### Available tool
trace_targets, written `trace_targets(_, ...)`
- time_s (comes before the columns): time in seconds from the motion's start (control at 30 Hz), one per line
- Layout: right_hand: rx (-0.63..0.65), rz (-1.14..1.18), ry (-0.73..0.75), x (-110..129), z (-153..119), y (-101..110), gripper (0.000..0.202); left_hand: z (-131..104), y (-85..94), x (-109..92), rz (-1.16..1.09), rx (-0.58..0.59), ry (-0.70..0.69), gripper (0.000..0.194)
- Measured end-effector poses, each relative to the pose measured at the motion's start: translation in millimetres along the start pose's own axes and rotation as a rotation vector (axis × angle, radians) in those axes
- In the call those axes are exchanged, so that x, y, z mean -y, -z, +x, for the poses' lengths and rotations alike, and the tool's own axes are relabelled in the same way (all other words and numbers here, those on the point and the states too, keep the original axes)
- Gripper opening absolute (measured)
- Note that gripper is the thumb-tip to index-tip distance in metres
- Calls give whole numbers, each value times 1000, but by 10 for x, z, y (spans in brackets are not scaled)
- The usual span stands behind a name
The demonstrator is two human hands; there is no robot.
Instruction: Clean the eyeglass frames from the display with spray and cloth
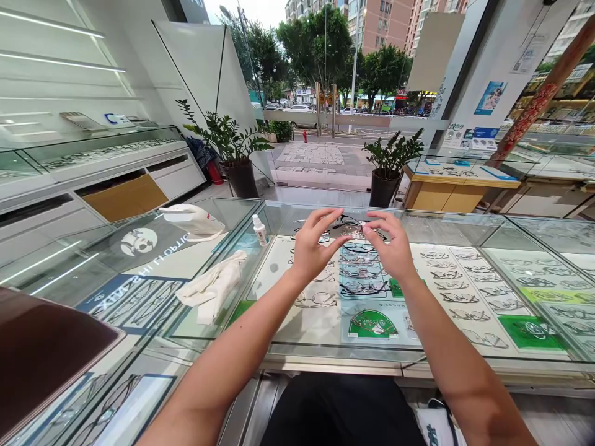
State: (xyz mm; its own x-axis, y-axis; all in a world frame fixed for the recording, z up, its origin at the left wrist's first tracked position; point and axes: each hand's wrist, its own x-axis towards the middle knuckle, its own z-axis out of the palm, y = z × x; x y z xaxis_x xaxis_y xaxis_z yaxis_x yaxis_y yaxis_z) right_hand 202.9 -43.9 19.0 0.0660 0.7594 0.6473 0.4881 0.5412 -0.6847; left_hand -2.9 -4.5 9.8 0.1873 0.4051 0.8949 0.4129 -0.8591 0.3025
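Note:
Both hands are raised over the glass display counter point(297, 344), with a dark-framed pair of eyeglasses point(352, 225) between them. My left hand point(317, 243) has its thumb and fingers at the left side of the frame. On the right side, the thumb and fingertips of my right hand point(389, 243) pinch the frame. The glasses overlap the rows of frames seen through the glass, so their exact outline is hard to separate. Beyond my left hand stands a small white spray bottle point(260, 230). A crumpled cream cloth point(214, 286) lies on the counter left of my forearm.
A white plastic bag-like item point(193, 222) rests at the counter's far left. A dark, brown-edged object point(51, 365) fills the near left corner. Potted plants point(242, 176) point(385, 186) stand beyond the counter, before a glass door. My dark-clothed legs point(341, 409) are below the counter's edge.

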Motion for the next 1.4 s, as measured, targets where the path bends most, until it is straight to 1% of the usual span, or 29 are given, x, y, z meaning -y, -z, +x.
trace_targets(0.07,46,59,-32,-21,17,15,20,11,9,-2,-36,27,25,56)
trace_targets(0.17,113,164,-102,-77,39,19,23,18,12,5,-148,70,53,58)
trace_targets(0.37,276,476,-336,-164,71,26,23,6,3,39,-362,164,164,58)
trace_targets(0.47,324,542,-379,-191,77,33,21,-4,-8,74,-457,196,195,57)
trace_targets(0.6,334,594,-411,-236,60,11,20,-4,-26,94,-512,207,212,56)
trace_targets(0.67,297,615,-415,-246,52,-7,20,1,-27,68,-486,206,210,59)
trace_targets(0.7,267,617,-414,-245,50,-15,20,3,-23,45,-444,186,207,62)
trace_targets(0.73,232,610,-411,-239,49,-22,21,4,-19,16,-378,142,206,63)
trace_targets(0.77,196,595,-405,-229,49,-28,22,3,-13,-17,-294,78,209,61)
trace_targets(0.8,161,570,-397,-216,49,-34,22,-1,-7,-53,-208,10,219,52)
trace_targets(0.83,127,540,-387,-200,48,-41,23,-8,-4,-89,-139,-34,236,40)
trace_targets(0.87,97,509,-376,-182,44,-51,24,-17,-3,-126,-100,-40,261,28)
trace_targets(0.9,72,479,-360,-162,36,-64,25,-28,-5,-160,-94,-4,293,24)
trace_targets(1.0,15,382,-276,-94,-11,-128,25,-56,-32,-235,-217,177,427,31)
trace_targets(1.07,-16,269,-196,-45,-59,-177,24,-61,-57,-254,-328,222,533,34)
trace_targets(1.13,-53,133,-124,2,-111,-221,22,-55,-74,-252,-425,234,623,37)
trace_targets(1.23,-74,6,-27,59,-176,-270,19,-36,-79,-235,-502,218,704,37)
trace_targets(1.33,-42,-28,70,99,-206,-298,22,-14,-64,-226,-507,185,743,36)
trace_targets(1.4,-4,-34,119,118,-196,-279,25,5,-46,-213,-487,168,746,34)
